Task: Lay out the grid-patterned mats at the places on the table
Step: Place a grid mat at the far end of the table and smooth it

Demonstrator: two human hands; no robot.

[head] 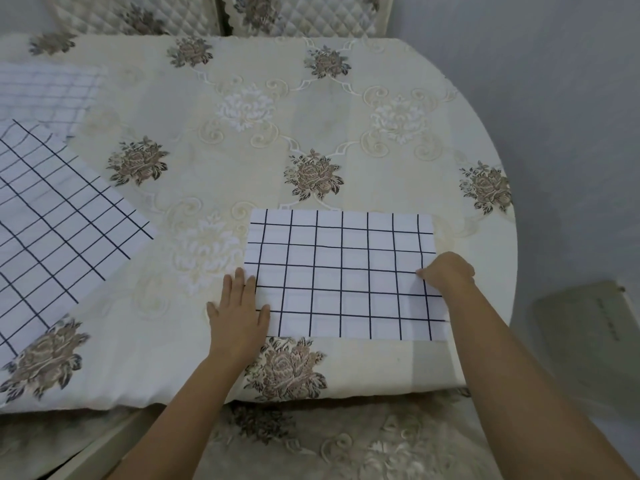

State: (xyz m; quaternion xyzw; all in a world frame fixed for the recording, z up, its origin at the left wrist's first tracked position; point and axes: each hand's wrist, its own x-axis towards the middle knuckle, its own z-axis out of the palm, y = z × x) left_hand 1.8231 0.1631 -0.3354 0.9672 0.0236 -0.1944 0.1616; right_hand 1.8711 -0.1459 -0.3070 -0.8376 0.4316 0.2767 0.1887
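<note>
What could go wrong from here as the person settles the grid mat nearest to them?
1. The left hand presses the near mat at its left edge while the right hand seems to pinch the right edge; uneven pulling could skew it.
2. Sliding it might ruck the soft tablecloth underneath.
3. It lies near the front edge and could end up overhanging.

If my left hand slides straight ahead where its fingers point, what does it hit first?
Likely nothing: the left hand would skirt the grid-patterned mat over tablecloth toward the far chair.
</note>
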